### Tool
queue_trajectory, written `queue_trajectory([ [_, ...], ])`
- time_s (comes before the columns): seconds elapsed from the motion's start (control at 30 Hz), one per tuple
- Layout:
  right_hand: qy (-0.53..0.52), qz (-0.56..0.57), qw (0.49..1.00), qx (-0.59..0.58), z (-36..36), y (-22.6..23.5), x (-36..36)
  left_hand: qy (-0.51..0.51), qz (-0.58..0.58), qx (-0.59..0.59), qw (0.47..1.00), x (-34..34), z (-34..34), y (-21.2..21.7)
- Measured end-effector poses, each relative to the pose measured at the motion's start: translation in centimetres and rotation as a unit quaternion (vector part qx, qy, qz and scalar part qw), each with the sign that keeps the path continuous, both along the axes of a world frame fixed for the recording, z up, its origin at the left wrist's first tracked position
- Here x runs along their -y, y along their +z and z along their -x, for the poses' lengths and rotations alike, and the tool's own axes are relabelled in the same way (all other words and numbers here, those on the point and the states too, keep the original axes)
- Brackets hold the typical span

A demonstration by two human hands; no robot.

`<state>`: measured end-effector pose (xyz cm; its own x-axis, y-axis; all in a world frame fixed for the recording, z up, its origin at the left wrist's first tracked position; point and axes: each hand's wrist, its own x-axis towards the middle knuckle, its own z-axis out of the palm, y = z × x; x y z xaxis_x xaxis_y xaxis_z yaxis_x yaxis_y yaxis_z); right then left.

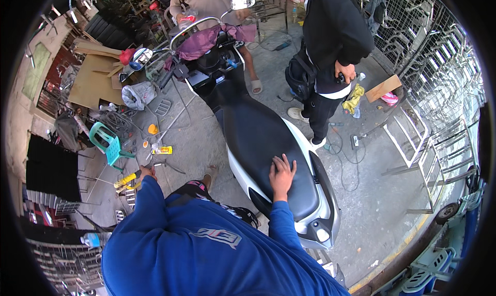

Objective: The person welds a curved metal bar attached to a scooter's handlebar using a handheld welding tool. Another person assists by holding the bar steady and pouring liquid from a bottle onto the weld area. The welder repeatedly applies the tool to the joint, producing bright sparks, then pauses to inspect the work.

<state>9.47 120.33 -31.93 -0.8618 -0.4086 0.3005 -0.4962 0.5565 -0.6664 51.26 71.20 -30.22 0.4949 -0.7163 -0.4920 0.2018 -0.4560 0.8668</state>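
Note:
My right hand (282, 176) rests with its fingers spread on the black seat (263, 136) of a white and black scooter (240, 167). Out to the left, my left hand (148, 172) is closed around the dark end of a yellow power tool (126, 180), its exact kind hard to make out. Purple cloth (199, 43) drapes over the scooter's handlebar. A round mirror (243, 1) rises from the bar, and another mirror (141, 56) sits on its left side.
A person in black (336, 37) stands right of the scooter; another in a tan top (201, 4) stands by its front. A green plastic chair (109, 145), a yellow packet (162, 150), cables and metal rods lie at left. White metal frames (408, 133) stand at right.

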Motion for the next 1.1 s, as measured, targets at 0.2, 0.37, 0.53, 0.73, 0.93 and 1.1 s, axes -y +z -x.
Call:
queue_trajectory([
  [0.2,-0.023,-0.033,0.999,-0.028,-0.4,0.7,1.1,-0.035,0.001,0.08,0.996,9.3,1.3,-4.3],
  [0.37,-0.089,-0.131,0.986,-0.055,-0.8,1.6,3.1,-0.127,0.069,0.111,0.983,20.0,3.6,-9.6],
  [0.53,-0.173,-0.199,0.965,0.013,-1.9,1.1,5.4,-0.211,0.06,0.147,0.964,28.3,2.8,-10.7],
  [0.73,-0.293,-0.272,0.913,0.084,-3.3,-0.9,10.3,-0.227,0.121,-0.029,0.966,33.1,4.1,-6.1],
  [0.93,-0.298,-0.389,0.865,0.106,-3.4,-0.1,12.1,-0.233,0.224,-0.064,0.944,32.6,7.2,2.6],
  [1.1,-0.291,-0.403,0.861,0.108,-3.2,-0.3,12.2,-0.252,0.243,-0.046,0.935,32.0,8.4,8.1],
])
